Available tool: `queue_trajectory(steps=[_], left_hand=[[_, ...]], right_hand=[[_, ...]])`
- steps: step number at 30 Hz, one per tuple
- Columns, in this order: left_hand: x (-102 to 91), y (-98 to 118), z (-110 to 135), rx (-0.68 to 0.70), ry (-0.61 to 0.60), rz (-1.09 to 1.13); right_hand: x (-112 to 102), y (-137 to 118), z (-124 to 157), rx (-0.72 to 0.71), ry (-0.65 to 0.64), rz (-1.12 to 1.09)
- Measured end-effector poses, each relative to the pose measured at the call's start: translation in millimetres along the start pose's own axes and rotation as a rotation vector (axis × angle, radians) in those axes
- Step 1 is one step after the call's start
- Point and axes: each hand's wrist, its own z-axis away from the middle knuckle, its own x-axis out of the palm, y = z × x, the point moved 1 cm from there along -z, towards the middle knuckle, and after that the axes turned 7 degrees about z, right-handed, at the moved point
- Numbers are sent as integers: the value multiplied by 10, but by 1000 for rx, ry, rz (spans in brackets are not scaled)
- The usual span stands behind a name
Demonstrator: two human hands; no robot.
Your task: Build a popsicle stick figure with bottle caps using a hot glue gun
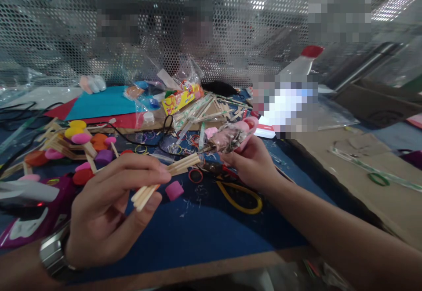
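My left hand (110, 207), with a metal watch on its wrist, pinches a small bundle of wooden sticks (183, 164) between thumb and fingers. The sticks run out on both sides of the fingertips. My right hand (255, 163) is wrapped around a pink glue gun (232, 136), its front part covered in stained, crumpled wrapping. The gun's dark nozzle points left, at the right end of the sticks. Whether it touches them I cannot tell. Below the sticks, a magenta foam cylinder (174, 190) rests on the blue table (198, 238).
A yellow loop (245, 207) lies below my right hand. Stick structures with colourful round pieces (77, 139) stand at left, near a purple and white device (33, 220). Behind are loose sticks (227, 108), a yellow packet (183, 100), a black cable (132, 141) and a lit screen (280, 106).
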Motion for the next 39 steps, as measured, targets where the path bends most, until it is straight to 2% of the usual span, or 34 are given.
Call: queue_trajectory(steps=[14, 26, 39], left_hand=[[-1, 16, 4, -55, 12, -17], [-16, 16, 6, -50, 6, -11], [-8, 21, -4, -33, 10, 0]], right_hand=[[2, 13, 8, -22, 6, -18], [-1, -14, 1, 1, 30, -35], [-5, 1, 5, -29, -10, -20]])
